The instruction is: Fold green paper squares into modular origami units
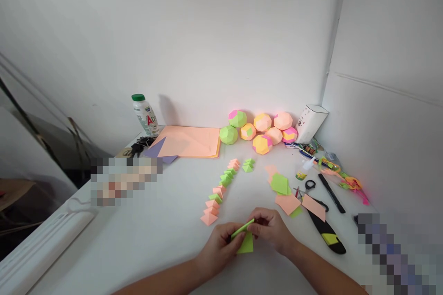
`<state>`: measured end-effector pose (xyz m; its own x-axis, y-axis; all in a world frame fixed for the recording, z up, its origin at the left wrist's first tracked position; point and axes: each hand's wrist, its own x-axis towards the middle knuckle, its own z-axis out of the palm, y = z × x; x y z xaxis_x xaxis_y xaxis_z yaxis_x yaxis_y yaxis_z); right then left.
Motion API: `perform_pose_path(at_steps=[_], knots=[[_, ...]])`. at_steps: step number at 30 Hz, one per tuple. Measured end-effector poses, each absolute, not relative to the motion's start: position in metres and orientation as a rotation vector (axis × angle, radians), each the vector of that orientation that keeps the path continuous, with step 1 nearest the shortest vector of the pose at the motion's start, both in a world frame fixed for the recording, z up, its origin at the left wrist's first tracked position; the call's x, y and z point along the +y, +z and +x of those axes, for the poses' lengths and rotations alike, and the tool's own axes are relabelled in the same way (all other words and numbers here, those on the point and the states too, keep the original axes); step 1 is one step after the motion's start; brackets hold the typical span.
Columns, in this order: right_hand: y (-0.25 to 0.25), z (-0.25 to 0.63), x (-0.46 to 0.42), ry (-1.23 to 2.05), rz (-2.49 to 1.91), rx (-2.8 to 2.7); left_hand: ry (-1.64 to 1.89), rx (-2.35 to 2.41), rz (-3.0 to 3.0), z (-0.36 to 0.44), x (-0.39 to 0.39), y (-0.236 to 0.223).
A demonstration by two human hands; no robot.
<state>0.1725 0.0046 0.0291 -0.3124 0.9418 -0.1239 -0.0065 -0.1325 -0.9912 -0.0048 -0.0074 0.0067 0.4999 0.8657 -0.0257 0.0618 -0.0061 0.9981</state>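
Note:
Between my two hands is a green piece of paper (246, 244) with a raised fold along its upper part. My left hand (221, 243) pinches its left side between thumb and fingers. My right hand (270, 229) is closed at the upper right end of the fold, fingertips pressed to the paper. Just beyond, a slanting row of folded peach and green paper pieces (209, 217) leads away from me. A short green stack of folded pieces (248, 165) stands beside its far end. Loose green sheets (279, 184) and peach sheets (288, 204) lie to the right.
Several faceted paper balls (262, 144) sit by the back wall, near peach sheets (188, 140) and a white bottle (145, 115). On the right are a glue bottle (303, 169), scissors (310, 185), a black pen (331, 192) and a black-and-yellow cutter (328, 235). Blurred patches hide both sides.

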Motion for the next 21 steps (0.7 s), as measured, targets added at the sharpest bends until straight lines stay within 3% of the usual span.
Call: perform_pose_path(at_steps=[21], knots=[[0.0306,0.1755,0.0058,1.572,-1.079,-1.288,0.711,0.806,1.254,-0.0077,-0.0060,0.0041]])
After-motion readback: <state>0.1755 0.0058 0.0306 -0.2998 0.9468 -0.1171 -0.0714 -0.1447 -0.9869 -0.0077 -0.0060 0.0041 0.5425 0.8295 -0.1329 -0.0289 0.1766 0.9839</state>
